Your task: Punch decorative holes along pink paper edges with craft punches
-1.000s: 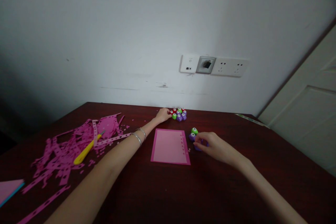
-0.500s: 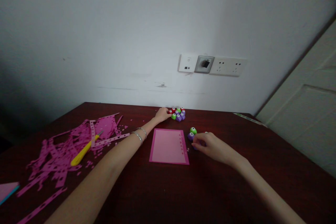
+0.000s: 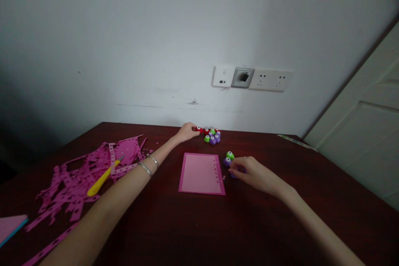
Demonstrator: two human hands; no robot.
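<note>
My left hand (image 3: 187, 131) reaches to the far edge of the dark wooden table (image 3: 237, 224) and pinches a small red paper punch (image 3: 198, 129), lifted slightly beside a cluster of red, green and purple punches (image 3: 212, 136). My right hand (image 3: 249, 172) rests curled on the table right of a pink paper sheet (image 3: 202, 173), fingers closed around a purple punch (image 3: 233, 174) mostly hidden under them. A green punch (image 3: 230, 155) and another purple punch (image 3: 227, 161) sit just beyond its fingertips. The sheet has a row of punched holes along its right edge.
A heap of pink paper strips (image 3: 81, 178) with a yellow-handled cutter (image 3: 101, 178) lies at the left. A pink sheet corner (image 3: 11, 226) shows at the far left edge. Wall sockets (image 3: 252, 78) sit above the table; a white door (image 3: 364, 133) stands at right.
My left hand has pulled a red punch out of the cluster and lifted it slightly to the left. The right hand has stayed by the two loose punches.
</note>
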